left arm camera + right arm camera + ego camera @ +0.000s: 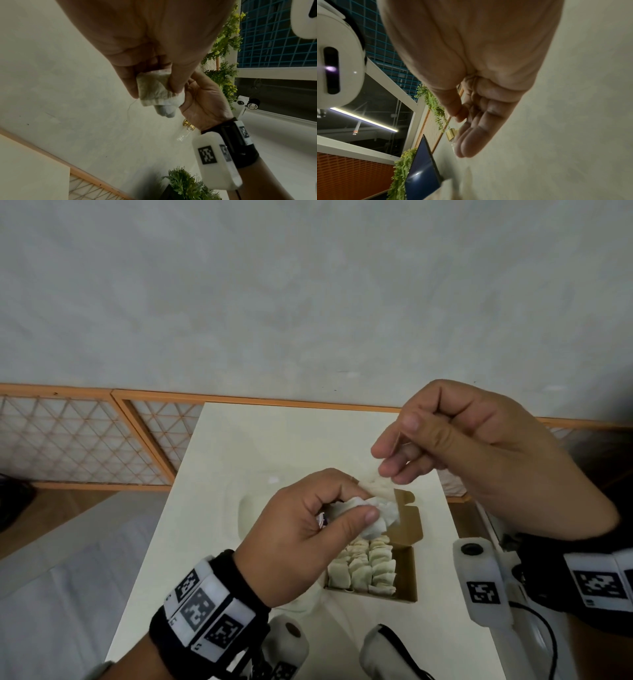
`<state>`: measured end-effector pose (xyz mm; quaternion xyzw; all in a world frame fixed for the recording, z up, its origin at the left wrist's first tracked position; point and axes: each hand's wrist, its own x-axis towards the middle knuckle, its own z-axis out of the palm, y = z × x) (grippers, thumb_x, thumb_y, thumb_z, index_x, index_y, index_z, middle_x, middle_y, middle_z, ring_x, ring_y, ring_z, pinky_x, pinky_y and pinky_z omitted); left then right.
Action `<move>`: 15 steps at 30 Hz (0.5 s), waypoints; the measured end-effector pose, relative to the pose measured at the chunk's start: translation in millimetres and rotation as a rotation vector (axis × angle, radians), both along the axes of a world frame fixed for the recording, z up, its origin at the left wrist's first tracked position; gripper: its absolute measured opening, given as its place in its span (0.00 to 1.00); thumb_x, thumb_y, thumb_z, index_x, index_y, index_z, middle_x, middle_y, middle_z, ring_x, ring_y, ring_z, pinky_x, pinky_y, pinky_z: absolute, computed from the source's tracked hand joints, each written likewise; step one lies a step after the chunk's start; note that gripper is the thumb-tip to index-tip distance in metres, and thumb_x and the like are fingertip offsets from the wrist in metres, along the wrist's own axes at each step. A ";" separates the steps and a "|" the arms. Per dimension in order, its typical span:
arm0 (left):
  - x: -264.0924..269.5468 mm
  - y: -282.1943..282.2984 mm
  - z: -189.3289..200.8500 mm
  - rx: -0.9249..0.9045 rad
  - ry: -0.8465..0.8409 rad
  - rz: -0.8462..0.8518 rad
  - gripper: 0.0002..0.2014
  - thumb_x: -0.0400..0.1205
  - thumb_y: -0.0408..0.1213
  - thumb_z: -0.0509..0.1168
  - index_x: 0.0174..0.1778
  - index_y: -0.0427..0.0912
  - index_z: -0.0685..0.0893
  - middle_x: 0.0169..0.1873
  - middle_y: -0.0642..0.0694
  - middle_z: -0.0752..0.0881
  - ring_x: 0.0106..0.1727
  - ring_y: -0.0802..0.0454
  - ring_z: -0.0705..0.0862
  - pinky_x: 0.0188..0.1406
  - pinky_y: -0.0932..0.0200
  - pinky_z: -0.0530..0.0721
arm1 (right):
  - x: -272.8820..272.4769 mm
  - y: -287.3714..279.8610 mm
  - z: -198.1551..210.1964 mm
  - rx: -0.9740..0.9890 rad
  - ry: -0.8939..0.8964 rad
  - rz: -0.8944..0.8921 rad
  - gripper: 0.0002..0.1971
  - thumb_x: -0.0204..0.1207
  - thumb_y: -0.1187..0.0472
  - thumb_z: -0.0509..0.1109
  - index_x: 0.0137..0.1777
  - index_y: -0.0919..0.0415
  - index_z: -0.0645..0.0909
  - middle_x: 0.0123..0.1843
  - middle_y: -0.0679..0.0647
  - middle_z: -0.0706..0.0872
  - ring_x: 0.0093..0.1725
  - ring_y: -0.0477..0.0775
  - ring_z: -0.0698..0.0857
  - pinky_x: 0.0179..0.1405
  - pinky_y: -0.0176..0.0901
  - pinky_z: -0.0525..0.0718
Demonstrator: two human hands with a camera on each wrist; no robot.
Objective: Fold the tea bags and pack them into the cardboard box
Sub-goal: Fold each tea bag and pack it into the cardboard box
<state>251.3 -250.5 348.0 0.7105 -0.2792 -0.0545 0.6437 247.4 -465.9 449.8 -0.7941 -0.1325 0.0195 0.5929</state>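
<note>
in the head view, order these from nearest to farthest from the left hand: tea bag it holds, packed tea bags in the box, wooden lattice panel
1. tea bag, pinched in the left hand.
2. packed tea bags, just below-right, in the cardboard box.
3. wooden lattice panel, far left by the wall.

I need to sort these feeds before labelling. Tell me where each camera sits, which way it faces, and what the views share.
Head: worn on the head, looks down at the white table and cardboard box; shows the left hand and right hand.
Left wrist: looks along the left hand at the tea bag it pinches; the right hand shows too.
Right wrist: looks along the right hand, toward the wall.
Shared: head and left wrist both show the tea bag.
</note>
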 end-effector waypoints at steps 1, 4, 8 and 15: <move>-0.2 0.5 -0.7 -0.001 0.002 0.000 0.06 0.86 0.36 0.71 0.46 0.41 0.90 0.45 0.43 0.91 0.47 0.39 0.89 0.49 0.35 0.85 | 2.6 -2.1 -0.8 -0.008 -0.011 -0.028 0.14 0.85 0.57 0.67 0.52 0.70 0.83 0.50 0.63 0.94 0.45 0.64 0.94 0.46 0.55 0.95; -0.4 1.5 -2.1 -0.007 -0.014 -0.012 0.05 0.86 0.36 0.71 0.47 0.40 0.91 0.46 0.42 0.91 0.49 0.38 0.90 0.51 0.34 0.85 | 14.3 -10.5 -7.4 -0.059 -0.031 -0.113 0.13 0.88 0.58 0.67 0.52 0.70 0.84 0.49 0.62 0.94 0.43 0.62 0.94 0.43 0.52 0.94; -0.7 2.6 -0.2 0.010 -0.040 -0.029 0.05 0.86 0.35 0.71 0.47 0.41 0.91 0.46 0.43 0.90 0.49 0.40 0.89 0.50 0.36 0.85 | 32.0 -19.4 -28.1 -0.144 0.023 -0.183 0.11 0.87 0.57 0.69 0.53 0.66 0.85 0.47 0.57 0.94 0.43 0.59 0.93 0.44 0.52 0.92; 7.2 8.0 -4.1 0.085 -0.038 -0.045 0.04 0.86 0.38 0.70 0.47 0.44 0.89 0.45 0.48 0.89 0.48 0.44 0.88 0.51 0.40 0.85 | 15.8 -16.0 -56.1 -0.377 0.001 -0.232 0.11 0.85 0.46 0.71 0.63 0.44 0.88 0.55 0.32 0.90 0.51 0.39 0.88 0.47 0.26 0.83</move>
